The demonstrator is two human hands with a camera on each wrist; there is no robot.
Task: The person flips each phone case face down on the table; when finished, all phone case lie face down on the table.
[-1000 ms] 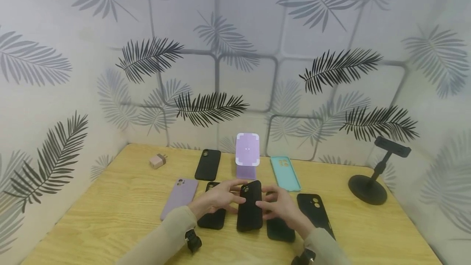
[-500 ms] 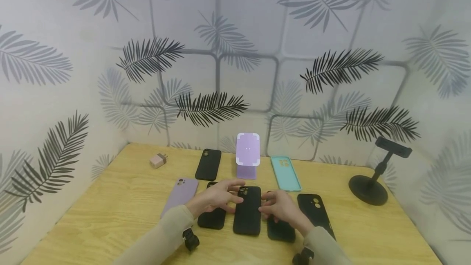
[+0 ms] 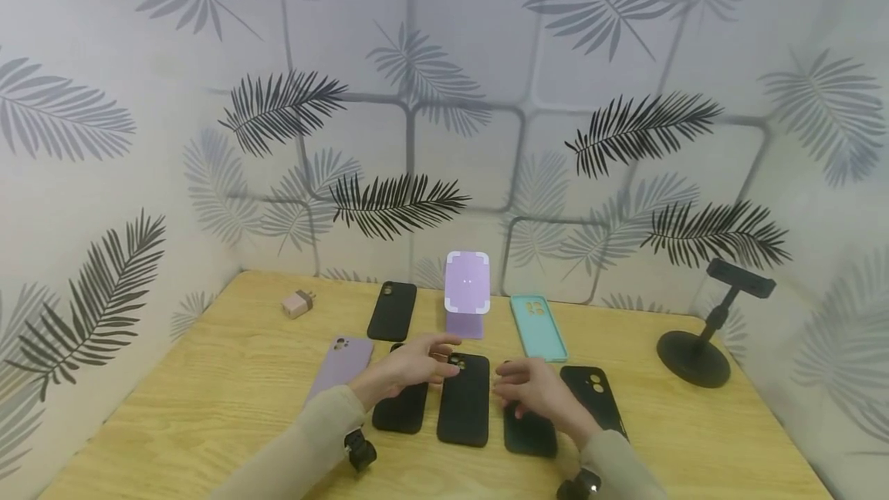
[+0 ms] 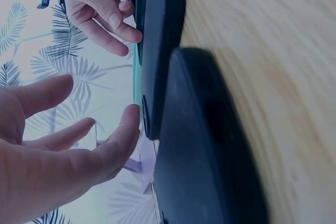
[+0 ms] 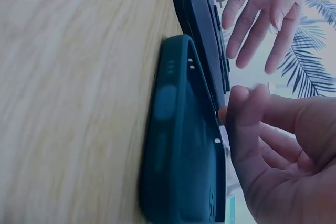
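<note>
a black phone case lies flat on the wooden table, camera cutout at its far end, between two other black cases: one to the left and one to the right. the left hand hovers at its far left corner with relaxed, straight fingers, holding nothing; whether a fingertip touches the case i cannot tell. the right hand sits just right of it, over the right-hand case, fingers loose and gripping nothing. no container shows here. the head view alone shows the lilac case, teal case, lilac stand, pink charger and black stand. the left wrist view shows the case's edge side-on, and the right wrist view shows the right-hand case side-on.
</note>
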